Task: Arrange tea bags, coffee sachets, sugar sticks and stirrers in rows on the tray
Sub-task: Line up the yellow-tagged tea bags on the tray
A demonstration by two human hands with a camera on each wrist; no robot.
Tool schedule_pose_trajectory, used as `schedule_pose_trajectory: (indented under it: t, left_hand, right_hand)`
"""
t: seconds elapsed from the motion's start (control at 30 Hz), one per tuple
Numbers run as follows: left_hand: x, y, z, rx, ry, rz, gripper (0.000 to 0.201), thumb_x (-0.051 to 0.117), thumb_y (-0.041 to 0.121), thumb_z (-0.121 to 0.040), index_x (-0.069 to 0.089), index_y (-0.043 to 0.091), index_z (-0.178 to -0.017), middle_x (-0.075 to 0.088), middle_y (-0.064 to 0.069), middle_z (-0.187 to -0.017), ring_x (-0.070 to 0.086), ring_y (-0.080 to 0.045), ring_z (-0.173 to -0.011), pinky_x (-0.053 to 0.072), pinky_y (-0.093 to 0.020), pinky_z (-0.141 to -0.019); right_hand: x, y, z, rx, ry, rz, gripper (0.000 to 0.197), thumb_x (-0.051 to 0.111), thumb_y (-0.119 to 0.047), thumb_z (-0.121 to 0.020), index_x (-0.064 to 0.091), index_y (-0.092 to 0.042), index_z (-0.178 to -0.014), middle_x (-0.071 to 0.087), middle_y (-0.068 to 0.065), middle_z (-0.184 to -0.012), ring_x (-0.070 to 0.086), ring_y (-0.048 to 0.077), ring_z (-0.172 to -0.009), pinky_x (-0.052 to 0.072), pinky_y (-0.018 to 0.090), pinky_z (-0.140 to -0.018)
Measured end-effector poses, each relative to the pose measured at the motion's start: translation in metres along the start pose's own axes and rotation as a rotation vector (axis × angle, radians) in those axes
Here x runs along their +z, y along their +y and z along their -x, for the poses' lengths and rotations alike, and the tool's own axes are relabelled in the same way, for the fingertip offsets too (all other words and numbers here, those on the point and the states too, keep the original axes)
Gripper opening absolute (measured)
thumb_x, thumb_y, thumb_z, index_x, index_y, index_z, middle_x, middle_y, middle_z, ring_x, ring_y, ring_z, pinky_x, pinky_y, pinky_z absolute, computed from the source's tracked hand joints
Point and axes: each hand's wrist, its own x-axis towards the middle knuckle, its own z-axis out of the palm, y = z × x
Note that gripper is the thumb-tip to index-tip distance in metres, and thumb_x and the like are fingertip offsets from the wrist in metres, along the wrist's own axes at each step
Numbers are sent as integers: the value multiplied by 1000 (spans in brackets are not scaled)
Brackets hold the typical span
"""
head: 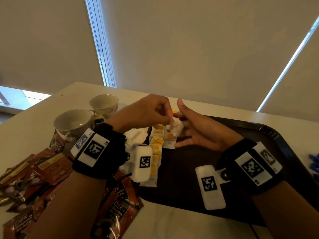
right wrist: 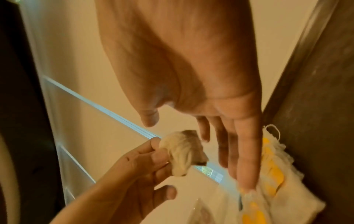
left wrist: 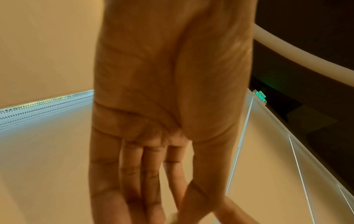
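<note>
My left hand [head: 170, 118] pinches a white tea bag [head: 177, 127] by one end and holds it in the air above the far left corner of the dark tray [head: 241, 135]. In the right wrist view that tea bag [right wrist: 182, 153] hangs from the left hand's fingertips [right wrist: 157, 151]. Just right of the bag, my right hand [head: 183, 116] is open with its fingers straight, and its index finger is close to the bag. A row of tea bags with yellow tags [head: 156, 152] lies along the tray's left edge. Red coffee sachets [head: 34, 178] are heaped on the table at the left.
Two teacups [head: 72, 121] [head: 104, 102] stand at the back left of the table. More red sachets [head: 117, 204] lie at the tray's near left corner. Blue stirrers [head: 315, 163] show at the right edge. The tray's middle and right are bare.
</note>
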Motion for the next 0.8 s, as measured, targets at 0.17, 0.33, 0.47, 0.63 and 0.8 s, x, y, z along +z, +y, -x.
schedule_pose_trajectory:
  t: [0.17, 0.33, 0.47, 0.63, 0.8]
  left_hand:
    - [-3, 1, 3, -123, 117, 163, 17, 60, 0, -88, 51, 15, -91, 66, -12, -81, 67, -11, -61, 56, -21, -56]
    - [-1, 4, 3, -143, 71, 239, 10, 55, -2, -90, 65, 3, -91, 67, -11, -78, 69, -13, -67, 60, -28, -69]
    - [-4, 5, 5, -146, 11, 247, 16, 57, 0, -90, 69, -2, -100, 72, -16, -89, 72, -18, -82, 59, -27, -77]
    - [-9, 3, 6, -128, -11, 102, 16, 67, 12, -86, 72, 10, -101, 70, -6, -85, 65, -9, -73, 57, -20, -68]
    - [-13, 3, 7, -138, 86, 41, 11, 65, 22, -87, 68, 20, -98, 67, 1, -80, 61, -3, -62, 52, -14, -56]
  right_hand:
    - [3, 6, 8, -428, 406, 478, 37, 70, -35, -79, 47, -23, -105, 57, -1, -104, 58, 10, -94, 52, 23, -75]
    - [11, 11, 7, -506, 352, 766, 41, 82, -27, -67, 49, -23, -90, 55, -1, -100, 52, 8, -90, 40, 10, -66]
    - [12, 8, 2, -514, 412, 682, 24, 76, -18, -75, 58, -18, -90, 60, -7, -82, 55, 1, -73, 44, 10, -64]
    - [7, 5, 4, -419, 431, 524, 8, 72, -13, -80, 65, -16, -83, 68, 7, -86, 62, 12, -74, 53, 26, -70]
    - [-2, 1, 8, -55, 261, 360, 11, 67, -10, -83, 62, -11, -92, 69, 7, -90, 66, 11, -74, 56, 21, -66]
